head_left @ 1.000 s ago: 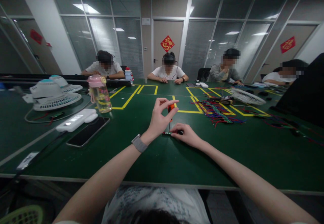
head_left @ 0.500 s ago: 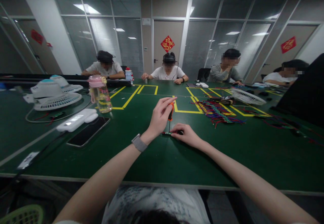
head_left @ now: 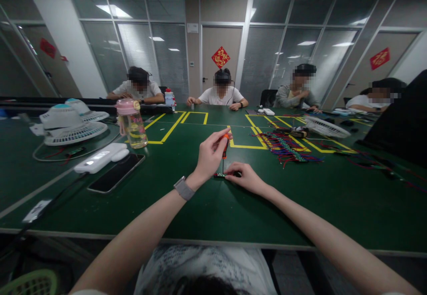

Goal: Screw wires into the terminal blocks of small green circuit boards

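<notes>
My left hand (head_left: 211, 152) is closed around the handle of an orange and black screwdriver (head_left: 225, 149), which stands upright. Its thin shaft points down to a small green circuit board (head_left: 219, 175) on the green table (head_left: 200, 215). From the right, my right hand (head_left: 245, 177) pinches the board's right end between thumb and finger. The fingertips partly hide that end of the board, and the exact contact of the screwdriver tip is too small to make out.
Left of my hands are a phone (head_left: 116, 173), a white power strip (head_left: 96, 158), a pink-lidded bottle (head_left: 133, 126) and white fans (head_left: 75, 128). Wired boards (head_left: 288, 146) lie to the right, near another fan (head_left: 327, 127). Several people sit across the table.
My left hand's fingers have shifted slightly on the screwdriver handle, and more of its orange top shows. My right hand and the board stay in place.
</notes>
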{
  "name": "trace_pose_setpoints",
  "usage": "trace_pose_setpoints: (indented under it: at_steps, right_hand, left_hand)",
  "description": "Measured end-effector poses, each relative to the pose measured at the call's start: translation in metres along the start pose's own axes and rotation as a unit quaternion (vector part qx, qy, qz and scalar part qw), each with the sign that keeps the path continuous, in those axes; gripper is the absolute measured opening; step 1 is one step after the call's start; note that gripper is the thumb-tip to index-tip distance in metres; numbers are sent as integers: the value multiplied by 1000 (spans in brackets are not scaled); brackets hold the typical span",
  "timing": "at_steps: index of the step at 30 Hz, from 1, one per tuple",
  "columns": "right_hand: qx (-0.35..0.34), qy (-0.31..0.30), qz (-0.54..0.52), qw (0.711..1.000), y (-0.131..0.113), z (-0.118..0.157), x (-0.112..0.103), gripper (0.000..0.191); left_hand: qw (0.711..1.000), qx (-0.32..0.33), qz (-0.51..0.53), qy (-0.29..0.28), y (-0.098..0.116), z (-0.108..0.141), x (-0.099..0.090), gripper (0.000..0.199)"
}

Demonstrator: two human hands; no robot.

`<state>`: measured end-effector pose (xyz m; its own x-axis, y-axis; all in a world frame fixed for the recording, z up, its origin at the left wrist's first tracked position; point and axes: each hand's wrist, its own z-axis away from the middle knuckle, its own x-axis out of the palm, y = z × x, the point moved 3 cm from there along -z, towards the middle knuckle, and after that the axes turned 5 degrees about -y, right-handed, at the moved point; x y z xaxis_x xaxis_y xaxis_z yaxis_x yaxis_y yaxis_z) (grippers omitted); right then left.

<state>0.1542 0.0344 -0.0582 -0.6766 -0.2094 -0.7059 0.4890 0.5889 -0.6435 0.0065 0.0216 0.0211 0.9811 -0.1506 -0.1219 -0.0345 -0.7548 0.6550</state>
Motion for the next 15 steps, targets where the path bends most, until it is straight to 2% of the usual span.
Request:
trace_pose_setpoints:
  at_steps: [5,7,11,13,15]
  right_hand:
    - [2,1,3,1000,0,0,0,13]
    - [1,1,3,1000,0,0,0,13]
    - [-1,0,1,1000,-1,0,0,13]
    - [-2,1,0,1000,-1,0,0,13]
    - [-1,3,2,1000,-1,0,0,13]
  left_hand:
    - [991,29,-124,38,5,0,-2,19]
    - [993,19,-109,30,4,-1,-1,22]
    - [1000,-19,11,-10,-2,-2,1,32]
    - [1000,-19,-4,0,-2,-2,0,30]
    - [998,-4,-65,19,0,-1,-2,23]
